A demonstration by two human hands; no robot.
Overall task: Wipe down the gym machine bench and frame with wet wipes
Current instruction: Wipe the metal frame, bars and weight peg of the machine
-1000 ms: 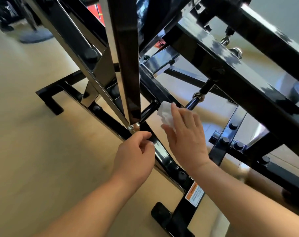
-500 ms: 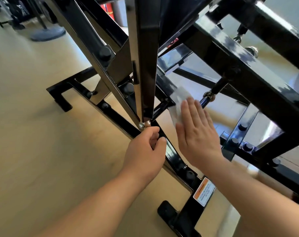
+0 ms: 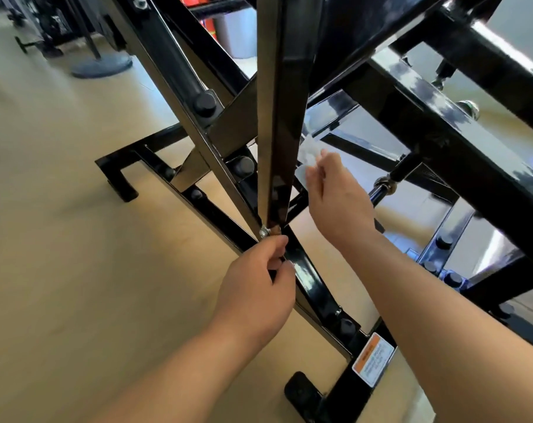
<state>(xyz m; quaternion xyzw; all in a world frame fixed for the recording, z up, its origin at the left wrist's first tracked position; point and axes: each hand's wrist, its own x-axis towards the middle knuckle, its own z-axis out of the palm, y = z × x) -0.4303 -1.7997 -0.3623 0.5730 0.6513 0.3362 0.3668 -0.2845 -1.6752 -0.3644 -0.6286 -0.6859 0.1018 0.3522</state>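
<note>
**Here, low on the machine's frame**

So my right hand (image 3: pixel 338 203) pinches the white wet wipe (image 3: pixel 308 154) in its fingertips. The wipe is crumpled and blurred, right up beside the right edge of the steep black bar (image 3: pixel 277 117) that runs down the middle of my view — whether it truly touches the steel I cannot tell. My left hand (image 3: pixel 256 285) has its fingers curled round the lower rail (image 3: pixel 308 276) of the black gym machine frame (image 3: pixel 442 132), gripping just under the silver bolt (image 3: pixel 264 232) where the steep bar comes down to that rail. Both my forearms are bare and reach in from the bottom edge. Farther down the same rail sits an orange-and-white warning label (image 3: pixel 372 360), near a black foot (image 3: pixel 301 395) planted on the pale floor (image 3: pixel 60 239). A rod with a chrome collar (image 3: pixel 384 186) slants just to the right of my right hand. Far off, top left, a round dark base plate (image 3: pixel 102 65) rests on the floor.
</note>
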